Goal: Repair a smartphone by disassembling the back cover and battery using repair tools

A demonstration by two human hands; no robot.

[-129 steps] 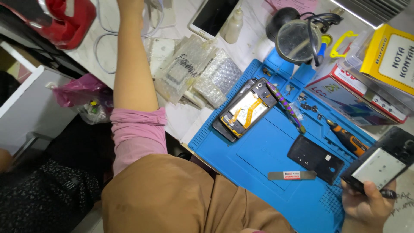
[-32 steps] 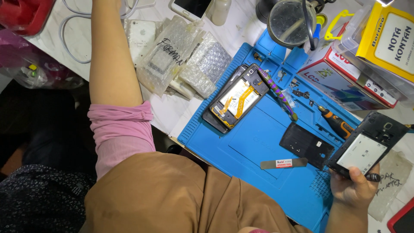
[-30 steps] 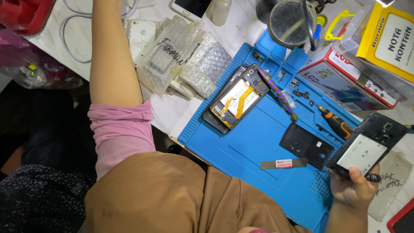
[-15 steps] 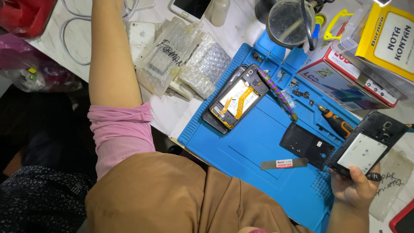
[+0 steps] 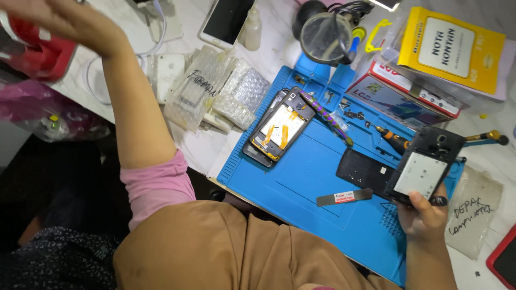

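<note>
White bench (image 5: 177, 150) under blue mat (image 5: 306, 182), bubble-wrap packets (image 5: 215, 94)

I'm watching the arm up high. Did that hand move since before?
Yes. The left hand has come back toward the person; earlier it reached past the white cable, out of view.

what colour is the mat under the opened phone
Blue. The work mat under the opened phone shows clearly in the head view.
</note>
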